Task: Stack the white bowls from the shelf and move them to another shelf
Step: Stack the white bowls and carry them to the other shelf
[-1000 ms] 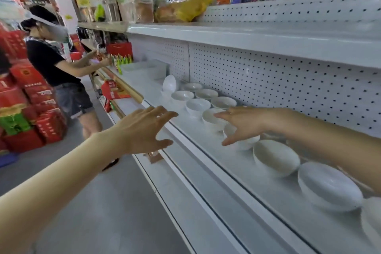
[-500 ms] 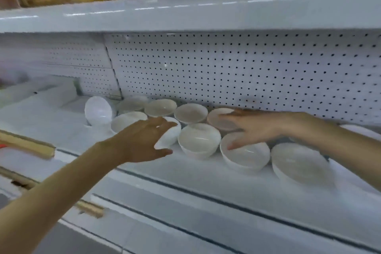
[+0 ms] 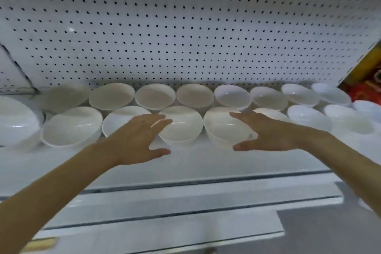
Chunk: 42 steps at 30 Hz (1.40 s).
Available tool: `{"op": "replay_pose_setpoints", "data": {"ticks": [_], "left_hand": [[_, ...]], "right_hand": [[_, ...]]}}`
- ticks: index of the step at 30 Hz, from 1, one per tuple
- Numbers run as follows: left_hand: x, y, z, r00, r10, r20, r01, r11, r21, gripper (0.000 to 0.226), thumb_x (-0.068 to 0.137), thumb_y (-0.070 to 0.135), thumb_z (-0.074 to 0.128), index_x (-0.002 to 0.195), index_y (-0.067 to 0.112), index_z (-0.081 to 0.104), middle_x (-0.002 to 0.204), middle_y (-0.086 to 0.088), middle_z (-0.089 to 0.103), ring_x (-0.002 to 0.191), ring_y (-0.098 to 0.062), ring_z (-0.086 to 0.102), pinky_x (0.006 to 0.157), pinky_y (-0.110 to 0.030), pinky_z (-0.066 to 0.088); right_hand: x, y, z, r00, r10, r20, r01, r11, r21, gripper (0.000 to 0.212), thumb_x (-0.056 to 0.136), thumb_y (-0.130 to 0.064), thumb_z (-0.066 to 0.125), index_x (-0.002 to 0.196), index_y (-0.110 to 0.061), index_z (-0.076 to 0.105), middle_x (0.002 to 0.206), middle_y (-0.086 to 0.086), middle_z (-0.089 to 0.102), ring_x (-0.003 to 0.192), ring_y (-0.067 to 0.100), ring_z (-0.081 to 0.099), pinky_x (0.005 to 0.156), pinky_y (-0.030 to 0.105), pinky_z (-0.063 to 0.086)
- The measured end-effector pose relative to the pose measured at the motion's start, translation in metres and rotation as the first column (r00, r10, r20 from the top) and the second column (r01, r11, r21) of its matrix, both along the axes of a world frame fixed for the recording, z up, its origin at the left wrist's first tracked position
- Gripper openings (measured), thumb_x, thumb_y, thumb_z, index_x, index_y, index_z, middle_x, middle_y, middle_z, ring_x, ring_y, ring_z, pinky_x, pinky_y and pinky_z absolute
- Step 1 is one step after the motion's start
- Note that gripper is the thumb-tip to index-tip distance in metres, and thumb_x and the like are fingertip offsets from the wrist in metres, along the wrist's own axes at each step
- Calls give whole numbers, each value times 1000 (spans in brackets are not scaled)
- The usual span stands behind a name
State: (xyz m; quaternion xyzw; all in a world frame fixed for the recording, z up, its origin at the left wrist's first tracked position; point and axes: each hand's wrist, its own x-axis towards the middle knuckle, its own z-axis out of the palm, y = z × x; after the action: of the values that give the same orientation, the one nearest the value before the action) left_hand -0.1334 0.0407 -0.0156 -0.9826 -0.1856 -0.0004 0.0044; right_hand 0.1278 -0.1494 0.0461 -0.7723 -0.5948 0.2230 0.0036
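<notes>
1. White bowls [image 3: 72,126]: two rows side by side along the back of the shelf [image 3: 195,163], the back row against the pegboard [image 3: 185,37]. All stand single, and none looks nested.
2. Left hand [image 3: 140,138]: fingers straight and apart, holding nothing, over the front row.
3. Right hand [image 3: 266,132]: fingers likewise spread and empty, over a front-row bowl [image 3: 222,130]. Cannot tell if it touches.
4. Progress: apparently the very start. Stacking is not begun, and the move to the other shelf is all left to do.

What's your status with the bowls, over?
Left grip open, right grip open, over front-row bowls. Two rows on shelf, none held. Red package far right, out of the way.
</notes>
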Motion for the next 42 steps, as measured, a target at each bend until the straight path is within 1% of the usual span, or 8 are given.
{"op": "replay_pose_setpoints", "data": {"ticks": [4, 9, 12, 15, 20, 25, 33, 42], "left_hand": [[5, -7, -10, 999, -50, 4, 50, 997, 52, 78, 86, 72, 27, 137, 18, 46, 138, -8, 52, 128, -28, 50, 106, -43, 36], [5, -20, -10, 998, -59, 34, 55, 993, 101, 74, 86, 66, 32, 135, 14, 51, 135, -10, 56, 125, -28, 54, 103, -46, 41], [-3, -26, -7, 998, -38, 45, 33, 994, 106, 71, 87, 64, 33, 132, 13, 55, 133, -11, 58, 123, -29, 56, 103, -45, 40], [-14, -34, -11, 998, -24, 58, 17, 993, 116, 70, 90, 62, 31, 135, 14, 52, 137, -11, 55, 127, -28, 52, 108, -42, 30], [-27, -47, -20, 997, -26, 66, 19, 994, 108, 69, 90, 60, 31, 137, 13, 49, 141, -12, 51, 130, -29, 49, 111, -43, 27], [-37, -54, -25, 995, 5, 99, -13, 997, 73, 67, 92, 57, 32, 138, 11, 48, 142, -13, 50, 131, -28, 47, 112, -42, 28], [-43, -56, -28, 990, 56, 133, -68, 994, 88, 66, 92, 56, 32, 137, 11, 49, 139, -12, 52, 128, -28, 50, 110, -42, 30], [-48, -62, -41, 981, 149, 128, -157, 986, 52, 65, 92, 55, 31, 131, 10, 56, 131, -13, 59, 120, -30, 58, 103, -41, 38]], "right_hand": [[-18, -33, -26, 955, -216, -204, 241, 964, 108, 87, 71, -69, 54, 146, -44, 17, 147, -13, 29, 133, 9, 32, 113, 34, 30], [-26, -43, -41, 845, -367, -389, 442, 889, 120, 54, 83, -52, 59, 131, -43, 37, 119, -12, 48, 100, 5, 55, 76, 20, 49], [-23, -43, -47, 757, -439, -484, 546, 832, 100, 42, 85, -49, 59, 122, -37, 43, 110, -7, 56, 94, 9, 61, 76, 26, 54], [-27, -42, -54, 713, -481, -509, 552, 834, -15, 53, 86, -51, 57, 130, -29, 38, 109, -7, 56, 94, 10, 62, 75, 22, 51], [-27, -36, -61, 706, -525, -475, 540, 833, -118, 62, 88, -54, 52, 136, -21, 32, 109, -7, 54, 91, 10, 63, 70, 20, 50], [-21, -28, -59, 684, -508, -522, 544, 833, -97, 69, 91, -53, 47, 148, -28, 18, 109, 4, 61, 89, 18, 68, 71, 25, 56], [-15, -17, -72, 525, -477, -705, 600, 795, -92, 59, 91, -51, 49, 141, -23, 32, 98, 15, 66, 72, 20, 67, 63, 26, 53], [-20, 2, -99, 290, -425, -858, 760, 646, -64, 61, 91, -41, 59, 139, -15, 33, 85, 18, 69, 64, 23, 67, 57, 31, 55]]}}
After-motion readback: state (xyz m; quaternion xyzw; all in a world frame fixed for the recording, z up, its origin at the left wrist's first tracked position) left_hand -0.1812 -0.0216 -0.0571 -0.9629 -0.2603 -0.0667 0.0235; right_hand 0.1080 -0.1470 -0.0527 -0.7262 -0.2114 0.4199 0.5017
